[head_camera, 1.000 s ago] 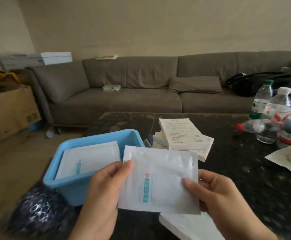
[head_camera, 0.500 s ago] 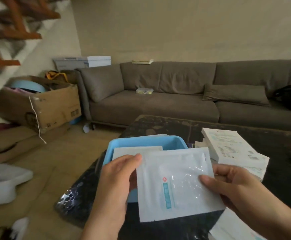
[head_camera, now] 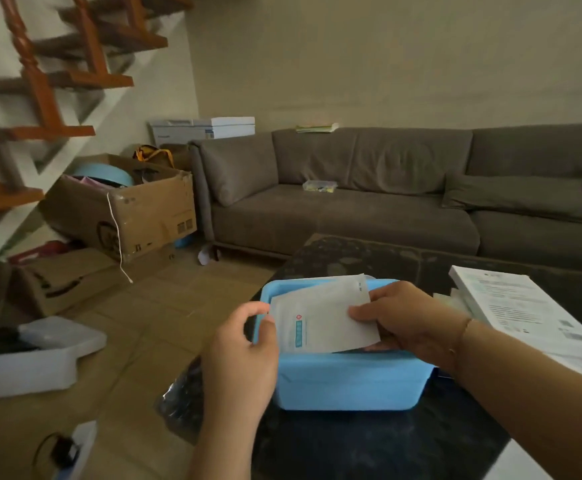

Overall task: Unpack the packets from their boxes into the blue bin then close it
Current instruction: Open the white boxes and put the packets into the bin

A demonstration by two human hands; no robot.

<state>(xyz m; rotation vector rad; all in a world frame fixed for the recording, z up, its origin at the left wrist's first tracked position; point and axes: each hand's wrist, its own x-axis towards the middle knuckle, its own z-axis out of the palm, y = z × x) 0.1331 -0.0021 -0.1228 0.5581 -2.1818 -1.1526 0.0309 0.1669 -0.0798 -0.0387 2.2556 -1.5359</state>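
Head view: packet held over the open blue bin

Head camera looks down on a dark counter (head_camera: pixel 404 441) where the blue bin (head_camera: pixel 348 384) stands near the left edge, its top uncovered. Both hands hold one white packet (head_camera: pixel 320 315) above the bin's opening. The packet is tilted, its far edge raised above the bin's back rim and its near edge dipping inside the walls; a small red mark and a teal strip show near its lower left corner.

The left hand (head_camera: pixel 244 355) has its fingers curled at the packet's left edge, thumb and fingertips pinching it just over the bin's left rim. The right hand (head_camera: pixel 404 318) grips the packet's right side, the thumb lying across the front face and the other fingers hidden behind it. A thin bracelet circles the right wrist.

Just to the right of the bin lies a stack of flat white boxes (head_camera: pixel 518 306) with printed text on top, partly behind the right forearm. What already lies inside the bin cannot be seen past the packet and hands.

Beyond the counter stands a grey sofa (head_camera: pixel 369 209). On the floor to the left sit an open cardboard box (head_camera: pixel 127 209) and a white foam piece (head_camera: pixel 33 358), beneath a wooden staircase (head_camera: pixel 40 81).
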